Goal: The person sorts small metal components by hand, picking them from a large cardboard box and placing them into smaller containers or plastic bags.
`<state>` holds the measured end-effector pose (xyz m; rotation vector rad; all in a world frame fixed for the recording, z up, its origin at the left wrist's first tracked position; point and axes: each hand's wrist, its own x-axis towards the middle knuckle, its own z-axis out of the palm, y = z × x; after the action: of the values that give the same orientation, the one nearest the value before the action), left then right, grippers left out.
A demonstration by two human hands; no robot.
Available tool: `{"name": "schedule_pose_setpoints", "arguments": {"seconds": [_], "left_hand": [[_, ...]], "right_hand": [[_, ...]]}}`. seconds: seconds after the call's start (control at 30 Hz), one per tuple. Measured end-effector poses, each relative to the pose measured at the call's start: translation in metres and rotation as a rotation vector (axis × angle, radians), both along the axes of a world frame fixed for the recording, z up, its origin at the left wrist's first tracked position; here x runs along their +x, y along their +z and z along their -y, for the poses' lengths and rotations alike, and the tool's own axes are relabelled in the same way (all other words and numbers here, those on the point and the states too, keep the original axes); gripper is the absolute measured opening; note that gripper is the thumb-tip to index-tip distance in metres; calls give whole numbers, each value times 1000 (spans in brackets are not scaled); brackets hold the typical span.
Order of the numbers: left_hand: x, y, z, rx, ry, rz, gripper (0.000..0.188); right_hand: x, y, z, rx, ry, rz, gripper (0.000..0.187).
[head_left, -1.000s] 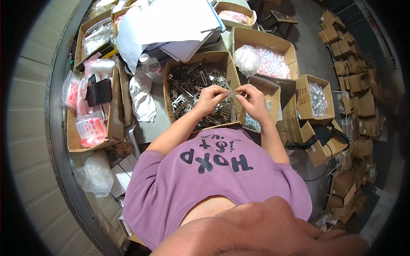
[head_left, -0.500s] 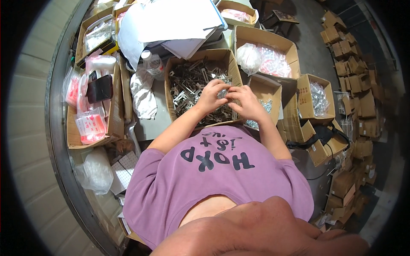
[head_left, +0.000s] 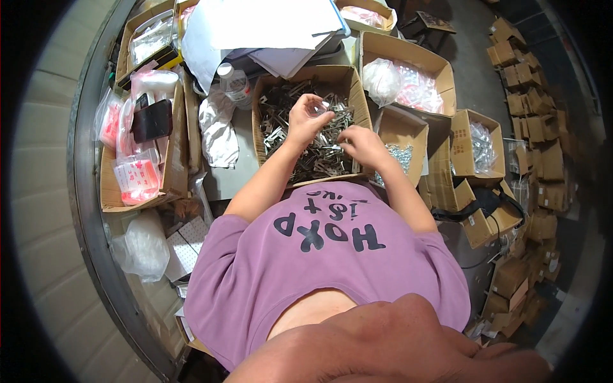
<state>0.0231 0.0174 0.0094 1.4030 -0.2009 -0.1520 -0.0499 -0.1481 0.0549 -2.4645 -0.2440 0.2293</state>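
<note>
A cardboard box (head_left: pixel 260 142) in front of me is full of loose, flat, bent metal brackets (head_left: pixel 276 131). Over its middle, my left hand (head_left: pixel 305 122) is closed on a small clear plastic bag (head_left: pixel 315 111), held up between thumb and fingers. Whatever the bag contains is too small to tell. My right hand (head_left: pixel 366 148) is at the right part of the same box, its fingers curled together down at the brackets. Its fingertips are partly hidden, so anything pinched there cannot be made out.
Right of the bracket box stands a smaller carton (head_left: pixel 418 137) of small screws. Behind it, another carton (head_left: pixel 447 83) holds clear bags. Papers (head_left: pixel 265 25), a plastic bottle (head_left: pixel 235 86) and a white cloth (head_left: pixel 217 127) lie beyond and left. A phone (head_left: pixel 153 121) rests on bags.
My hands, together half a second ago, are now apart. The left has moved slightly up and left with the bag; the right has dropped away to the box's right side.
</note>
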Motion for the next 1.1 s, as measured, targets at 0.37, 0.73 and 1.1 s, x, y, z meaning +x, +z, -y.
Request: {"name": "schedule_pose_setpoints", "arguments": {"seconds": [0.37, 0.73, 1.1], "left_hand": [[3, -7, -1, -75, 58, -49, 36], [1, -1, 0, -89, 2, -57, 35], [-3, 10, -2, -53, -32, -95, 36]], "right_hand": [[1, -32, -31, -113, 252, -151, 21], [0, -15, -5, 122, -63, -282, 17], [12, -42, -38, -342, -59, -336, 18]]}}
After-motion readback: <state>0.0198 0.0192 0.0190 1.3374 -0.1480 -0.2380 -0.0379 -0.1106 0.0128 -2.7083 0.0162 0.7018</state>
